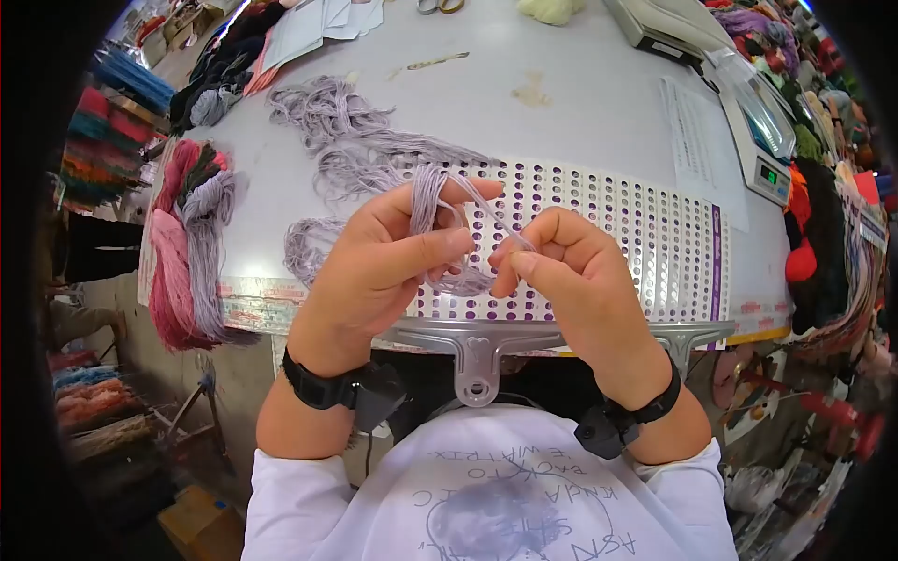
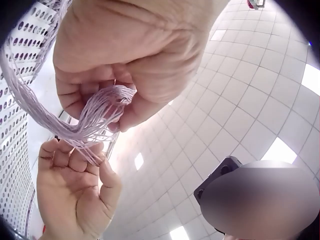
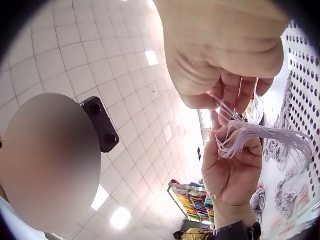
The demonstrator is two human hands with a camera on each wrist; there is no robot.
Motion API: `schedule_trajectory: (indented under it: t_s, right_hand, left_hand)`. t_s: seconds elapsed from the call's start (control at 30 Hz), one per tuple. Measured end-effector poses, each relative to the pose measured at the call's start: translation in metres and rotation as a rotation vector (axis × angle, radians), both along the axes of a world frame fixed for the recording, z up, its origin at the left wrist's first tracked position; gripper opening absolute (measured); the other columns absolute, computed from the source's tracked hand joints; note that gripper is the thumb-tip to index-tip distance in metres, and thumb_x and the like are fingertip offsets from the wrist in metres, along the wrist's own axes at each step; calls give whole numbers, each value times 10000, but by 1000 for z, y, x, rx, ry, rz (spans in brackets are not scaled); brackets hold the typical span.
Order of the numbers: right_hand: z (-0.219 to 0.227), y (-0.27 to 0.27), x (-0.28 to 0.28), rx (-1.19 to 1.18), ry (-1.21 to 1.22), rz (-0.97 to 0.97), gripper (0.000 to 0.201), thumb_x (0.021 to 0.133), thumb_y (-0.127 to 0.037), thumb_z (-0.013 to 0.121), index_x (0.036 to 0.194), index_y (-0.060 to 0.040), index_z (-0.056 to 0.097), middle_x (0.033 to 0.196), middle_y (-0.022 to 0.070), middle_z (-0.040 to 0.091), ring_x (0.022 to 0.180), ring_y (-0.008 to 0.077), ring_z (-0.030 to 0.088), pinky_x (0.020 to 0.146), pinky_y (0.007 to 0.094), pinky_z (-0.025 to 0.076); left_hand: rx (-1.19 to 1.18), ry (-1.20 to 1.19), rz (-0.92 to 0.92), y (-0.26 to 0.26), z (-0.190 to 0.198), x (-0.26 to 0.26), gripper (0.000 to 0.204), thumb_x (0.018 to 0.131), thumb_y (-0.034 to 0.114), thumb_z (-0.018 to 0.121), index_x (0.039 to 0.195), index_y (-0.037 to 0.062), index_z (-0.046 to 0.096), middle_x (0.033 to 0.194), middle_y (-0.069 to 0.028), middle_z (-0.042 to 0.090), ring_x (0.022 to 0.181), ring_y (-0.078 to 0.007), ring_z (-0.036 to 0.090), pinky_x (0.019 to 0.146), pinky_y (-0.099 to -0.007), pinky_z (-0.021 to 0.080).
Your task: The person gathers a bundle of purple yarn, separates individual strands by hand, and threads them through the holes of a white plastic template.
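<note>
Lilac thread bundle looped round the curled fingers of the left hand, thumb pressed along it. A few strands drawn off taut, pinched between thumb and forefinger of the right hand, other fingers curled in. Under both hands, perforated sheet. Beyond the fingertips, loose lilac thread on the table. Left of the left knuckles, pink and grey skeins.

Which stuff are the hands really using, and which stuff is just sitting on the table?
Being used:
- left hand, holding the lilac thread bundle
- right hand, pinching a few strands pulled from the bundle
- dotted sheet under the hands

Just lying about:
- loose lilac thread
- pink and grey skeins
- scissors
- scale
- papers
</note>
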State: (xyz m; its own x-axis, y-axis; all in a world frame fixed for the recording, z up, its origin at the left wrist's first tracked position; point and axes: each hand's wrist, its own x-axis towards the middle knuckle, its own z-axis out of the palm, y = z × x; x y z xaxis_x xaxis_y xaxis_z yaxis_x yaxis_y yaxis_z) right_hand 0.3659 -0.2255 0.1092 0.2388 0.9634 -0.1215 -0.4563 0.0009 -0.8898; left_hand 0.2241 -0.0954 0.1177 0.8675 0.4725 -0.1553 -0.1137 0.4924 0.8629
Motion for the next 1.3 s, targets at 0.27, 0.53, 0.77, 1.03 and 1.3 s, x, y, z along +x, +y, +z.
schedule_trajectory:
  t_s: [0.27, 0.53, 0.77, 1.03, 1.3]
  right_hand:
    - [6, -1, -2, -69, -69, 11, 128, 834, -51, 535, 917, 28, 593, 804, 97, 642, 766, 145, 616, 742, 273, 471]
    - [6, -2, -3, -46, -84, 31, 194, 848, -51, 480, 949, 61, 602, 852, 128, 664, 818, 150, 623, 783, 267, 469]
    - [3, -2, -3, -14, -76, 34, 200, 852, -51, 473, 955, 60, 603, 864, 131, 666, 825, 150, 624, 787, 267, 469]
    - [8, 3, -12, -165, -190, -12, 183, 809, -115, 631, 910, 37, 627, 758, 62, 647, 708, 82, 587, 644, 217, 451]
    - [5, 5, -17, -173, -267, -75, 152, 794, -145, 661, 829, 2, 651, 672, 19, 618, 595, 46, 522, 527, 196, 376]
  left_hand:
    - [-21, 5, 10, 0, 4, 1, 375, 797, 76, 647, 1148, -18, 555, 733, 34, 521, 640, -40, 446, 569, -180, 345]
    - [-26, -11, 21, -2, 4, 3, 445, 789, 79, 645, 1186, -67, 506, 759, -2, 563, 597, -60, 463, 576, -183, 368]
    - [-42, -1, 48, -6, 8, 4, 424, 797, 74, 642, 1181, -56, 517, 759, -4, 570, 592, -57, 473, 561, -182, 372]
    - [-30, -37, -23, -2, 4, 4, 343, 824, 62, 625, 1146, -24, 545, 826, -54, 627, 730, -97, 603, 655, -212, 482]
    - [-67, -56, -3, 0, 0, 3, 316, 848, 62, 593, 1148, -23, 546, 822, -44, 619, 708, -79, 594, 636, -207, 485]
